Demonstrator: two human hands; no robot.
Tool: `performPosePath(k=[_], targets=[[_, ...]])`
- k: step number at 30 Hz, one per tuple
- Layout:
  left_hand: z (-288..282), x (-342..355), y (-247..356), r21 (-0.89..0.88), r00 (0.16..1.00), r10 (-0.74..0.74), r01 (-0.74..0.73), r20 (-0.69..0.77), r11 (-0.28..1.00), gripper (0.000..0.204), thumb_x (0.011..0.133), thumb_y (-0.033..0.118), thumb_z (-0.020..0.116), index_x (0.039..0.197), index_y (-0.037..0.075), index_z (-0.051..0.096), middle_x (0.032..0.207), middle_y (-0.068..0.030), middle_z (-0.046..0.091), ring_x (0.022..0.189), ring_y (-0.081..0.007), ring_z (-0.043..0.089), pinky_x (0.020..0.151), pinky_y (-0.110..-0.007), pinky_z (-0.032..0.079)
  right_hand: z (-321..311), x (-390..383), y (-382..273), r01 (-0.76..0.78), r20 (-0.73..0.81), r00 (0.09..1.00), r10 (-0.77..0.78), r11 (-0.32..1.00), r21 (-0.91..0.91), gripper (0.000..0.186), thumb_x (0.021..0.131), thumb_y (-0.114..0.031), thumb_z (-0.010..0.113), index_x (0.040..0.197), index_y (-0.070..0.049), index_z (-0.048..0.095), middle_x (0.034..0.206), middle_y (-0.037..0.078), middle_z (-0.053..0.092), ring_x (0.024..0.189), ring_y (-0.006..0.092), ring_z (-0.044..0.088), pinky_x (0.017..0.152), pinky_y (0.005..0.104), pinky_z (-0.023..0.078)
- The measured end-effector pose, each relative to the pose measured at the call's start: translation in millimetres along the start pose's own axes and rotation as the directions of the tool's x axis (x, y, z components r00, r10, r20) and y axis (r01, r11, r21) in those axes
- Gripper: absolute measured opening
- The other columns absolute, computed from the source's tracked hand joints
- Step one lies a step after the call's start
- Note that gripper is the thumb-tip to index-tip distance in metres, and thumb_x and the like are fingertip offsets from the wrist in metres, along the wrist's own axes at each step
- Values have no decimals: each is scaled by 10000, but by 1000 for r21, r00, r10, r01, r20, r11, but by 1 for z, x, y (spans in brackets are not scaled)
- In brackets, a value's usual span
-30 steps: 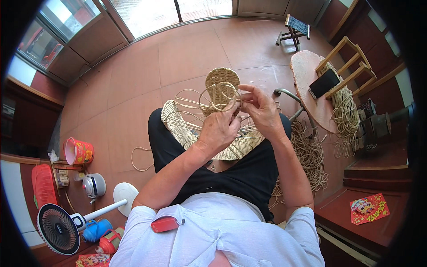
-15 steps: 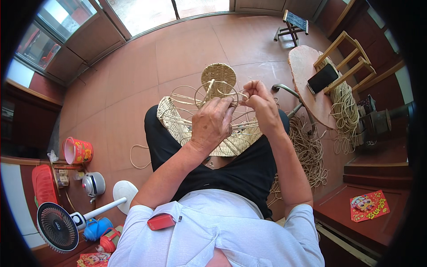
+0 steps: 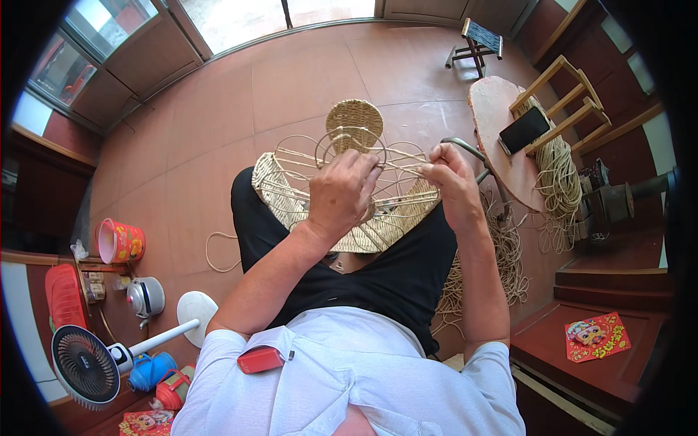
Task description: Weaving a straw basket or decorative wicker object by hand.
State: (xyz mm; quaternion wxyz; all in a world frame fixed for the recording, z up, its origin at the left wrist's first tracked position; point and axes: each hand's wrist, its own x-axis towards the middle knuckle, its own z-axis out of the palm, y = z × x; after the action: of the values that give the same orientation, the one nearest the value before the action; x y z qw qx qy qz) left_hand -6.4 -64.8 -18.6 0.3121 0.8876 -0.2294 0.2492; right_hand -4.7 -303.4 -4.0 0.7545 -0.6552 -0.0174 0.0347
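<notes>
A half-woven straw piece [image 3: 382,236] with wire loops and pale cords spans my knees, with a round woven top [image 3: 352,116] at its far end. My left hand [image 3: 338,192] is closed on the work at the looped middle, its fingertips at a ring [image 3: 317,149]; its palm is hidden. My right hand [image 3: 456,185] pinches a pale cord [image 3: 411,163] stretched across to the loops, right of the round top.
An oval board [image 3: 486,112] holds a phone [image 3: 523,131], wooden frame [image 3: 560,69] and cord coils [image 3: 556,174] at right, more cord [image 3: 509,276] below. A folding stool [image 3: 480,43] stands behind. A fan [image 3: 83,363], kettle [image 3: 145,296] and bucket [image 3: 122,240] are at left.
My right hand has moved out to the right, drawing the cord longer from the loops. My left hand has shifted slightly left and stays at the woven piece.
</notes>
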Motion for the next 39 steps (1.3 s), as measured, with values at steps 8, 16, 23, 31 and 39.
performPosePath(k=[8,16,23,31,39], targets=[[19,5,8,207,967,253,-250,12,946,139,945,153,755,1068,119,699,1027,-40,641,950,-241,688,770,-379,591,-11,-8,9,30,48,997,-58,889,456,293,962,41,707,1179,-88,557,946,-18,642,788,104,666,990,353,629],[24,4,10,268,955,295,-278,-24,922,205,921,132,696,1125,124,698,1054,-35,632,980,-212,686,799,-369,589,-133,-7,48,48,-229,966,121,786,617,421,911,119,734,1229,-115,590,877,-2,610,699,104,581,735,287,594],[25,3,5,271,962,272,-259,-13,927,197,930,146,696,1126,125,702,1073,-31,651,998,-203,700,800,-357,593,-398,-108,105,133,-724,665,182,926,354,264,910,11,786,861,-153,583,714,-53,490,544,71,404,463,245,283],[21,-2,5,205,961,269,-252,-58,946,187,914,168,735,1093,126,700,1072,-25,676,993,-191,715,827,-345,598,-547,-316,81,-49,-943,160,292,956,288,82,997,-107,682,958,-118,611,794,2,508,557,128,441,508,313,364],[23,-2,6,130,970,237,-228,-54,965,177,922,115,718,1098,106,696,1146,-51,723,1026,-224,736,862,-361,604,-456,-209,127,-450,-774,579,-258,690,-567,494,970,-107,799,1427,47,694,1401,161,740,1278,286,696,1137,400,528]])
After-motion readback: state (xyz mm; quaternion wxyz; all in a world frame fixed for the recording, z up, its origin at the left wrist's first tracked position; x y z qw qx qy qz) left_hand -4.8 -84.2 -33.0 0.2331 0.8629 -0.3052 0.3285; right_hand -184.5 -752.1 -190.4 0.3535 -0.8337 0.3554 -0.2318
